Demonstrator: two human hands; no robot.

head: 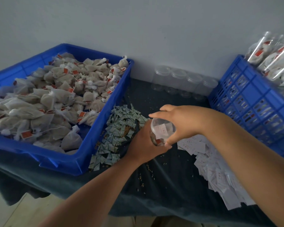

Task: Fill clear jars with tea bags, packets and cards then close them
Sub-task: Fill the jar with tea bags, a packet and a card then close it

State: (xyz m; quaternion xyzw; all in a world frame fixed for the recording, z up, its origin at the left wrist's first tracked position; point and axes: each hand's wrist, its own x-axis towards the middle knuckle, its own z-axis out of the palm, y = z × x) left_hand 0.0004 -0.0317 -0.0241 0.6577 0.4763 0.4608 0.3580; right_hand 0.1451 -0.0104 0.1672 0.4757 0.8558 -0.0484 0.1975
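Dark-clothed desk. Blue tray on its left part. Green packets heaped just right of tray, white cards farther right, empty jars behind-right, blue crate far right.

I see clear jar tilted, lid on, card inside, between green packets and white cards. Tea bags heaped left.

Solid blue plastic tray; beige mesh tea bags with red square tags; green-printed paper packets; white cards with red marks; dark teal tablecloth.
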